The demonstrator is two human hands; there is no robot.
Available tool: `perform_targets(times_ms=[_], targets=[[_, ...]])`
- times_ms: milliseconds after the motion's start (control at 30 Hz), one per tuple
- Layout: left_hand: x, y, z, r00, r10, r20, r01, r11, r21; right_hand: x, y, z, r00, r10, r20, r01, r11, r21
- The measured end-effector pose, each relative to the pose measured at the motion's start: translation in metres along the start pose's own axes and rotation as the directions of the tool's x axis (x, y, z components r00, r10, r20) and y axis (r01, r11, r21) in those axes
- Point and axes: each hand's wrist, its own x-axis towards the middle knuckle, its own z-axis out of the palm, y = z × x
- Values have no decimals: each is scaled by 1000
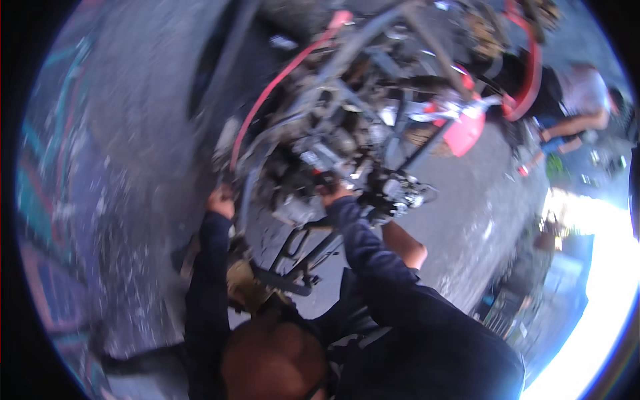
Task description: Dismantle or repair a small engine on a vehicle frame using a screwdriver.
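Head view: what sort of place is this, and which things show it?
Probably a vehicle repair workshop or yard: there is a bare metal frame with exposed machine parts, a grey floor, and another person bent over nearby.

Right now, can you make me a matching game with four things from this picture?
1. left hand
2. right hand
3. other person
4. sleeves

A. dark
B. near the lower end of a thin red strip
C. at the picture's upper right
D. in among the machine parts

Pairs: 1-B, 2-D, 3-C, 4-A.
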Motion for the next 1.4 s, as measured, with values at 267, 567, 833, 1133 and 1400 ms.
perform_targets(times_ms=[267,567,833,1133,1400], targets=[[-11,45,-21,973,-230,0,229,970,-81,-13,-27,-17,992,-20,121,48,971,-233],[-4,53,-22,965,-261,25,262,965,-19,3,-28,-8,990,-124,66,141,883,-447],[-3,47,-16,932,-349,101,363,891,-271,-7,-35,-6,983,-183,4,164,871,-464],[-3,49,-19,966,-258,5,256,954,-157,6,-65,-3,986,57,154,49,793,-608],[-6,52,-16,951,-310,3,310,948,-68,21,-36,1,979,-7,205,140,753,-643]])
